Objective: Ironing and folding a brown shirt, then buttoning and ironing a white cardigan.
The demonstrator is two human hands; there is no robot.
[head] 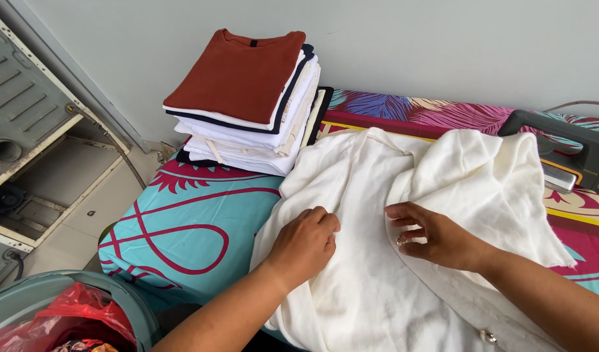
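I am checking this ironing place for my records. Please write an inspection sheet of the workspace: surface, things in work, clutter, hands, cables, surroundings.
Surface: patterned cover in turquoise, red and pink, mostly hidden under cloth.
Things in work: white garment, crumpled and spread out; a button shows near its lower edge.
Clutter: stack of folded clothes with a rust-red one on top, at the far left; iron lying at the far right.
Hands: left hand closed, pinching the garment; right hand resting on it, fingers loosely curled, with a ring.
Cables: a thin cord behind the iron, its end out of view.
Surroundings: grey wall; grey tub holding a red plastic bag; metal frame on the left.
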